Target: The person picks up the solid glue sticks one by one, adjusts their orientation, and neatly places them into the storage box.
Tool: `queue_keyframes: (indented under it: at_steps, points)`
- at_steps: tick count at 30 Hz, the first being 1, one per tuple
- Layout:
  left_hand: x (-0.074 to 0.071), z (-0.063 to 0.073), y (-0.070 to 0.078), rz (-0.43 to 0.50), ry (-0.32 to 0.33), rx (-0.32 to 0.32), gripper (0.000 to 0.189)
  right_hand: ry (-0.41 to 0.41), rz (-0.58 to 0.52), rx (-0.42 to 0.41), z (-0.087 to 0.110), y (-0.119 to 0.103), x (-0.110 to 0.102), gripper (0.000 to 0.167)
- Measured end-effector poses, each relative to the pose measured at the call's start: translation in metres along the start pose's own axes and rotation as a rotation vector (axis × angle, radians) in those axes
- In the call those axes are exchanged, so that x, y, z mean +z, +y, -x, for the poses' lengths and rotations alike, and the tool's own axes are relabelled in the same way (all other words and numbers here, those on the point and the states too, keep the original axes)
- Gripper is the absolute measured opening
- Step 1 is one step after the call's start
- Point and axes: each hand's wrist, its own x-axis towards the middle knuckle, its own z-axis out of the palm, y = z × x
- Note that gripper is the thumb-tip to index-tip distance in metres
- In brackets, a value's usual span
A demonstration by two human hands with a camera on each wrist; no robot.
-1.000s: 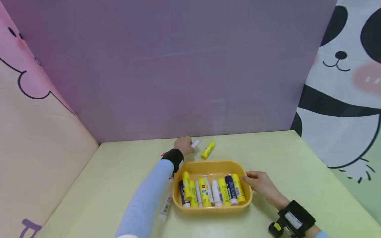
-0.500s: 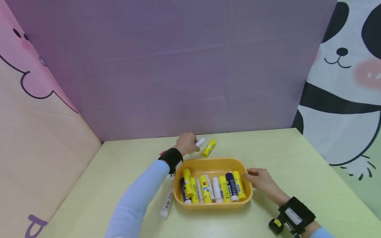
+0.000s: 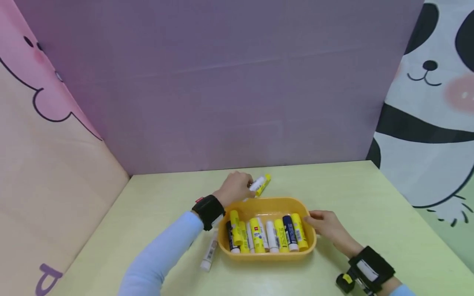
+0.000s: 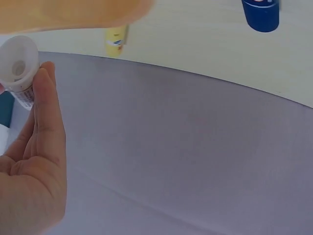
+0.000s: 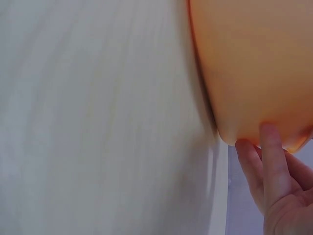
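My left hand point(image 3: 235, 188) pinches a white glue stick point(image 3: 257, 183) above the tray's far left corner. In the left wrist view, the end of this glue stick point(image 4: 18, 66) shows between thumb and fingers. Below and to the right sits a yellow plastic tray point(image 3: 266, 257), with a row of yellow, white and dark blue glue sticks point(image 3: 280, 236) in it. One yellow stick point(image 3: 235, 227) lies on top of others at the left end. At the tray's right end, my right hand point(image 3: 327, 230) grips the rim, its fingers against the outer wall point(image 5: 259, 73).
A yellow glue stick point(image 3: 266, 185) lies on the table behind the tray, partly covered by the held one. Left of the tray lies a white glue stick point(image 3: 210, 251). The left wrist view also shows a blue one point(image 4: 261, 15). A purple panel point(image 3: 237, 102) closes the back.
My left hand has drawn the white glue stick rightward and closer, so it now overlaps the yellow one behind the tray. My right hand has stayed at the tray's rim.
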Motion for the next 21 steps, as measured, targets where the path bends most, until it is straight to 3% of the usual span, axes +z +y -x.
queue_keyframes:
  at_steps: [6, 13, 21]
  points:
    - [-0.001, 0.02, 0.008, -0.005, -0.052, 0.026, 0.03, -0.007, -0.007, 0.014, 0.001, -0.002, 0.001, 0.05]
    - [0.002, 0.046, 0.013, 0.051, -0.128, 0.016, 0.035, 0.002, -0.011, 0.006, 0.001, 0.0, 0.001, 0.049]
    - [0.017, 0.066, 0.011, 0.109, -0.174, -0.084, 0.033, 0.008, -0.007, 0.006, 0.0, 0.001, 0.002, 0.05]
